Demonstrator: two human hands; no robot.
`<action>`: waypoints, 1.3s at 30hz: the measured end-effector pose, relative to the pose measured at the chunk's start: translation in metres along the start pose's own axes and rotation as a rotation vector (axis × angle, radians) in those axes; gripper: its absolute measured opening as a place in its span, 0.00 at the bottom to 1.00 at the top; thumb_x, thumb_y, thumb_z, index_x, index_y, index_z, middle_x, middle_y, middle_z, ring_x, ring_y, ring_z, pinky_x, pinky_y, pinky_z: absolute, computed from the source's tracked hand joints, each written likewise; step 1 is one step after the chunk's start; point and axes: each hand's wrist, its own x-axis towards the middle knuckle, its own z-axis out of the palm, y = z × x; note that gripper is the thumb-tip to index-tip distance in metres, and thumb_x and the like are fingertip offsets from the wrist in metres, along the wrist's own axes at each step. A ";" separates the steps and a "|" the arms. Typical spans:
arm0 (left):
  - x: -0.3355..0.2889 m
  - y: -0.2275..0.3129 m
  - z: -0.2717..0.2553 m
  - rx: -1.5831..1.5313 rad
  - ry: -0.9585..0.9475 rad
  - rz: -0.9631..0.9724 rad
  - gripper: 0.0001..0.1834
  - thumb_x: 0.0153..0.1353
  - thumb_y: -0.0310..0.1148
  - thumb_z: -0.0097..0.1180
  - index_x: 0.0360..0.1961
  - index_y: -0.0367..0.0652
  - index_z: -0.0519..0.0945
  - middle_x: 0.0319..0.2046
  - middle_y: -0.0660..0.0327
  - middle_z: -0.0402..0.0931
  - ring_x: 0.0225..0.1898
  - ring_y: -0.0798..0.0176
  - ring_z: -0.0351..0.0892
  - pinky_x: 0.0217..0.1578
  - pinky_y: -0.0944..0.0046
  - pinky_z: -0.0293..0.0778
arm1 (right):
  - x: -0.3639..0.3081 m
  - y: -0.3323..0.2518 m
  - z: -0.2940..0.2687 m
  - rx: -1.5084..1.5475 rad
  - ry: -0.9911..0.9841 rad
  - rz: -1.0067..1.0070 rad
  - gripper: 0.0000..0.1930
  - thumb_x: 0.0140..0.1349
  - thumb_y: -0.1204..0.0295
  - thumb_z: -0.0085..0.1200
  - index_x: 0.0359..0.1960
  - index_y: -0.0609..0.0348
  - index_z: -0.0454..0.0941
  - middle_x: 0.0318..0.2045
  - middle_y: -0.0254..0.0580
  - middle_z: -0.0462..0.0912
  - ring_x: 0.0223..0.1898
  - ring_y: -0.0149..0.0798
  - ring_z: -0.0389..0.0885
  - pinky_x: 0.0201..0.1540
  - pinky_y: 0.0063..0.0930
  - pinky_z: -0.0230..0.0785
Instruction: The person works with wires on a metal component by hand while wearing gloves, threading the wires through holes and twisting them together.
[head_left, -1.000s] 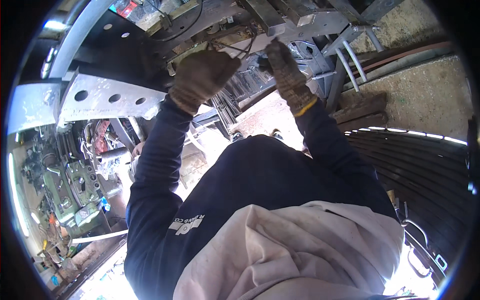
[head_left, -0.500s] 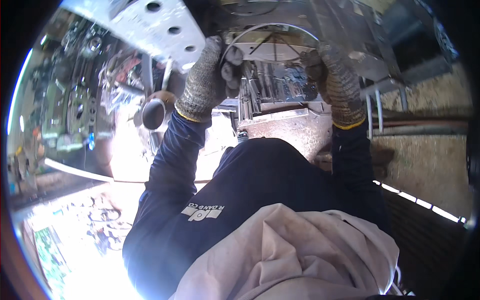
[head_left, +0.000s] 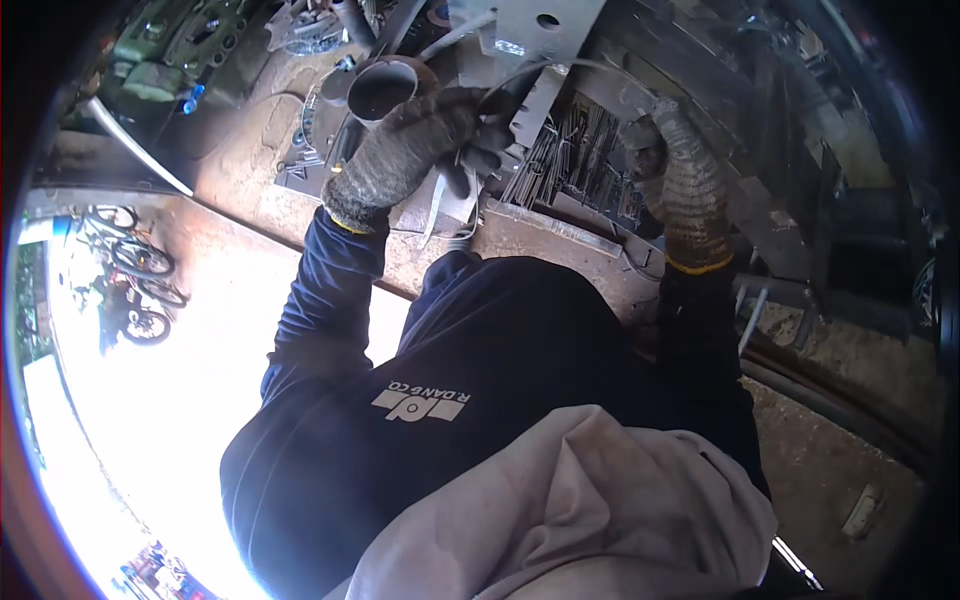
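Observation:
A thin, pale, curved hoop arches between my two hands, its lower part not clearly visible. My left hand, in a grey knitted glove with a yellow cuff edge, has its fingers curled at the hoop's left end. On the other side my right hand, gloved alike, is closed round the hoop's right end. Beneath the hoop lie many thin dark metal rods in a bundle. Just beyond my left hand stands an open round metal pipe.
A pale metal plate with holes juts in at the top. Dark metal sheets and a frame stand on the right. Bicycles or motorbikes are parked outside at the left, in bright light. Machine parts sit at the upper left.
The view has swung to the left, so the bench and rods appear tilted and the parked bikes have come in. Both hands remain at the hoop, and it now looks more slanted.

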 end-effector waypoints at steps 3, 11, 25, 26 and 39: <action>-0.021 -0.002 -0.009 0.104 0.065 -0.133 0.21 0.73 0.37 0.53 0.61 0.36 0.75 0.46 0.54 0.85 0.40 0.63 0.88 0.26 0.70 0.83 | 0.002 0.019 0.021 -0.254 -0.127 -0.046 0.15 0.73 0.65 0.55 0.55 0.60 0.80 0.32 0.36 0.85 0.31 0.27 0.83 0.32 0.20 0.74; -0.074 -0.016 -0.122 -0.063 0.426 0.085 0.20 0.72 0.39 0.53 0.58 0.34 0.76 0.44 0.48 0.85 0.36 0.55 0.89 0.27 0.63 0.86 | 0.010 0.071 0.053 -0.026 -0.082 0.164 0.19 0.77 0.60 0.47 0.58 0.61 0.77 0.38 0.37 0.81 0.34 0.29 0.76 0.37 0.25 0.71; -0.059 -0.037 -0.372 0.051 0.792 0.273 0.23 0.70 0.33 0.58 0.61 0.30 0.73 0.48 0.50 0.84 0.45 0.59 0.87 0.44 0.63 0.86 | -0.022 0.175 0.062 -0.476 0.140 0.564 0.14 0.72 0.66 0.53 0.53 0.57 0.78 0.42 0.38 0.81 0.40 0.37 0.78 0.42 0.34 0.74; -0.038 -0.049 -0.395 0.283 0.690 0.383 0.23 0.66 0.34 0.61 0.60 0.38 0.77 0.51 0.52 0.83 0.46 0.56 0.86 0.45 0.62 0.85 | -0.021 0.180 0.062 -0.517 0.128 0.571 0.14 0.72 0.66 0.53 0.54 0.57 0.78 0.42 0.38 0.81 0.40 0.37 0.78 0.42 0.34 0.74; 0.256 -0.027 -0.517 1.915 0.509 -0.133 0.24 0.71 0.43 0.48 0.67 0.52 0.72 0.64 0.56 0.73 0.65 0.54 0.70 0.63 0.52 0.66 | -0.051 0.205 0.053 -0.830 0.147 0.616 0.15 0.72 0.66 0.53 0.56 0.58 0.76 0.44 0.39 0.81 0.43 0.38 0.79 0.44 0.33 0.74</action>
